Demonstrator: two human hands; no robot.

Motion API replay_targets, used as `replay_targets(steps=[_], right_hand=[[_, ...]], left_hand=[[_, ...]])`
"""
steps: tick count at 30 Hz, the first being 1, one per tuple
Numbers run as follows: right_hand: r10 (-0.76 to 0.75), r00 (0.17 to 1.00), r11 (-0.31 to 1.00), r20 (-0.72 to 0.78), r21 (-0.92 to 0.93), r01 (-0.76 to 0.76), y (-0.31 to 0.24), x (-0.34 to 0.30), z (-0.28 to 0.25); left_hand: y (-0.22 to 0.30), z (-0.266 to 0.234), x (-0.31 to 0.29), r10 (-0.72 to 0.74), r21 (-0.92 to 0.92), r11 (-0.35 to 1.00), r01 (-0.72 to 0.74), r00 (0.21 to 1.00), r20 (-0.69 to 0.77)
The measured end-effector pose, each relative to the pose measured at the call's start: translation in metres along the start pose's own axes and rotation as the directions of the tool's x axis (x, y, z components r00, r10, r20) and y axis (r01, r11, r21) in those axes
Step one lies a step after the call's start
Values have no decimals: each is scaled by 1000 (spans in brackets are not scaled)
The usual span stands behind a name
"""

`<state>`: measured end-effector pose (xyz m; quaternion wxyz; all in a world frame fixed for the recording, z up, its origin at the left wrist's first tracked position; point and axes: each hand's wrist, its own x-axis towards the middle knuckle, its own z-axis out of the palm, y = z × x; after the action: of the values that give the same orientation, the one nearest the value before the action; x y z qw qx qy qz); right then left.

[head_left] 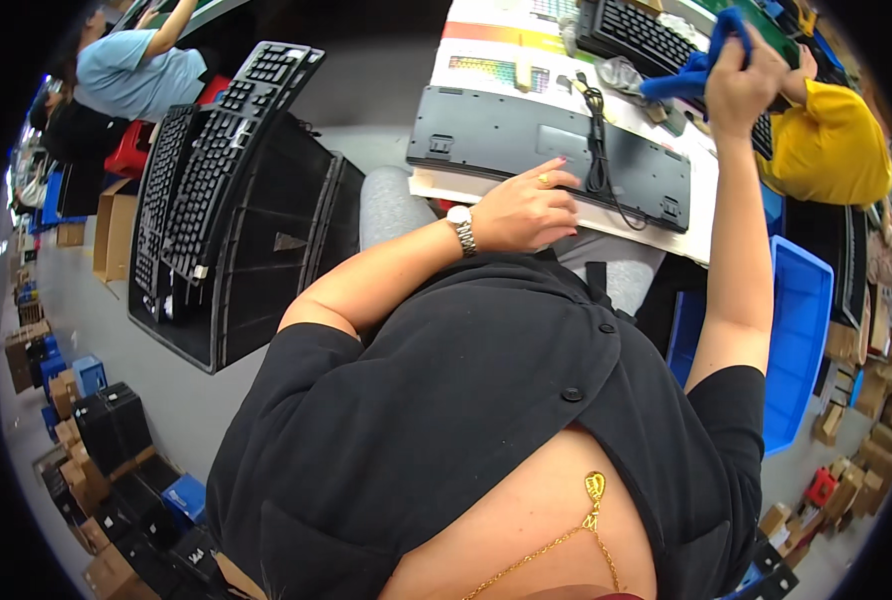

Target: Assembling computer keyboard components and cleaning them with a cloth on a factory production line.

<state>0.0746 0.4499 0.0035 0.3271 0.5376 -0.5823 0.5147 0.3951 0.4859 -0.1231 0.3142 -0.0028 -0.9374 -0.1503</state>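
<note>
A dark grey keyboard [496, 130] lies face down on the white worktop, its underside with rubber pads and two flip feet showing. Its black cable [596, 140] is bundled and rests across the underside. At the keyboard's near edge is my left hand [528, 208], fingers bent and apart, with nothing in it; whether it touches the edge I cannot tell. Raised over the right side of the worktop, my right hand [741, 85] grips a blue cloth [706, 75], which hangs out on both sides of the fingers. A black keyboard [636, 35] lies face up beyond, partly behind the cloth.
To my left, a black crate [276, 220] carries several black keyboards [211, 165]. A blue bin [796, 340] stands at my right. One person in yellow [831, 145] sits at the right, another in light blue [136, 75] at the far left. Boxes [111, 430] cover the floor behind.
</note>
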Motion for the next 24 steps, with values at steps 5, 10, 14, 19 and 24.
replay_targets(steps=[5,10,14,19,24], right_hand=[[15,712,989,702,-117,94,33,-102,38],[77,657,994,750,-112,12,-6,-107,12],[399,386,905,832,-291,-309,-45,-99,1],[413,523,891,746,-450,-61,-72,-114,24],[529,425,815,735,-580,-12,-67,-118,41]], left_hand=[[-5,-34,-48,-193,20,980,196,975,-113],[-21,-66,-101,-487,107,808,580,758,-434],[-46,-75,-128,-608,78,676,733,615,-502],[-79,-80,-134,-547,302,692,656,749,-374],[-96,-84,-126,-464,518,697,495,863,-200]])
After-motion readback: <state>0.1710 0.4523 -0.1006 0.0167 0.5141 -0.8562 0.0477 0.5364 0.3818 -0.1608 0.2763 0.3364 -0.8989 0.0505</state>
